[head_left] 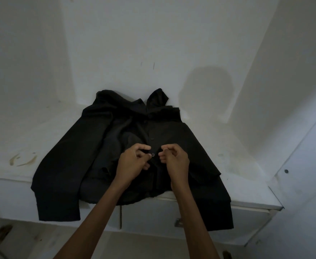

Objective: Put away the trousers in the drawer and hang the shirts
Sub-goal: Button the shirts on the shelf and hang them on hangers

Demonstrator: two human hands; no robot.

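A black shirt (172, 139) lies spread front-up on the white bench (31, 131) — sleeves hanging over its front edge. The left hand (132, 161) pinches the placket by a small button (152, 155); the right hand (175, 157) is curled shut on the fabric just beside it.

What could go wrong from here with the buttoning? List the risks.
1. The black shirt hangs over the white ledge edge; tugging may drag it off.
2. Dim light on dark cloth: left hand and right hand may mismatch the button and hole.
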